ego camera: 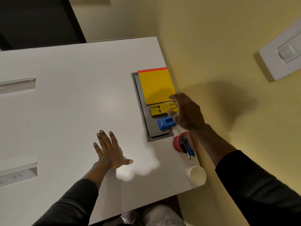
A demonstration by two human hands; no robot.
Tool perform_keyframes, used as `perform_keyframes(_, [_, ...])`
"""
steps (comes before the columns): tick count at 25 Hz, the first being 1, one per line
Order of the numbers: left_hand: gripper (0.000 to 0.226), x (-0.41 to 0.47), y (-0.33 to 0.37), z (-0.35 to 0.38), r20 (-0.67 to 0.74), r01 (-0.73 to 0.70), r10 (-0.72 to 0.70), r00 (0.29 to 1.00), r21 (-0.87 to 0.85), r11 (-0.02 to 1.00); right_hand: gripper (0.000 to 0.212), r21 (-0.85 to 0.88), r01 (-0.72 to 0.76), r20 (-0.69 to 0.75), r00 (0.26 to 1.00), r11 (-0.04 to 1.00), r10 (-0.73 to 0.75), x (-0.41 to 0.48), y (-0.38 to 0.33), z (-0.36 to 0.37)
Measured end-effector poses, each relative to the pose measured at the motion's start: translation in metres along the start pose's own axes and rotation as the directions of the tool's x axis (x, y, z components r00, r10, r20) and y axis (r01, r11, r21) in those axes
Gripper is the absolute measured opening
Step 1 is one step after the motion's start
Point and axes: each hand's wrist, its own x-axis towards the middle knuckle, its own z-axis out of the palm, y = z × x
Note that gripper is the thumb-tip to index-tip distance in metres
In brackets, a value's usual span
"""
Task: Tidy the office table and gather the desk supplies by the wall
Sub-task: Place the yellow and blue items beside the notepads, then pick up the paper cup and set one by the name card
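A yellow notepad with a red top strip lies by the wall on the white table. Just below it sit a yellow stapler-like item and a blue one, all on a grey inset panel. My right hand hovers at the right ends of the yellow and blue items, fingers spread, holding nothing. My left hand rests flat on the table, fingers apart. A red cup of pens stands under my right wrist.
A white paper cup stands at the table's near right corner by the yellow wall. Two clear acrylic name stands sit at the left. A white switch plate is on the wall.
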Motion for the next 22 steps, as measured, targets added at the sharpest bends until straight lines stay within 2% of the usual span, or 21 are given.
perform_keyframes(2, [0.162, 0.001, -0.002, -0.002, -0.058, -0.006, 0.005, 0.998, -0.014, 1.000, 0.052, 0.132, -0.066, -0.117, 0.990, 0.989, 0.081, -0.009, -0.015, -0.011])
perform_keyframes(3, [0.147, -0.004, -0.003, -0.005, -0.118, -0.017, 0.013, 0.993, -0.038, 0.999, 0.050, 0.199, -0.100, -0.146, 0.981, 0.975, 0.130, -0.020, -0.023, -0.017])
perform_keyframes(5, [0.113, -0.018, -0.003, -0.013, -0.253, -0.049, 0.026, 0.967, -0.087, 0.995, 0.045, 0.314, -0.162, -0.163, 0.961, 0.935, 0.222, -0.051, -0.036, -0.026])
perform_keyframes(6, [0.104, -0.026, -0.003, -0.018, -0.285, -0.062, 0.030, 0.958, -0.106, 0.992, 0.043, 0.368, -0.181, -0.156, 0.955, 0.912, 0.252, -0.070, -0.043, -0.031])
perform_keyframes(12, [0.087, -0.099, 0.026, 0.005, -0.259, -0.221, 0.150, 0.954, -0.272, 0.937, 0.038, 0.372, -0.277, -0.095, 0.938, 0.886, 0.333, -0.211, -0.071, -0.024])
perform_keyframes(16, [0.078, -0.150, 0.054, 0.042, -0.226, -0.334, 0.266, 0.937, -0.359, 0.872, 0.039, 0.395, -0.382, -0.070, 0.894, 0.835, 0.442, -0.289, -0.074, -0.003])
perform_keyframes(18, [0.077, -0.170, 0.067, 0.058, -0.193, -0.372, 0.322, 0.927, -0.367, 0.853, 0.038, 0.407, -0.442, -0.080, 0.855, 0.799, 0.513, -0.317, -0.073, 0.006])
perform_keyframes(22, [0.077, -0.193, 0.095, 0.078, -0.132, -0.406, 0.386, 0.913, -0.375, 0.833, 0.044, 0.411, -0.628, -0.043, 0.711, 0.661, 0.702, -0.344, -0.060, 0.025])
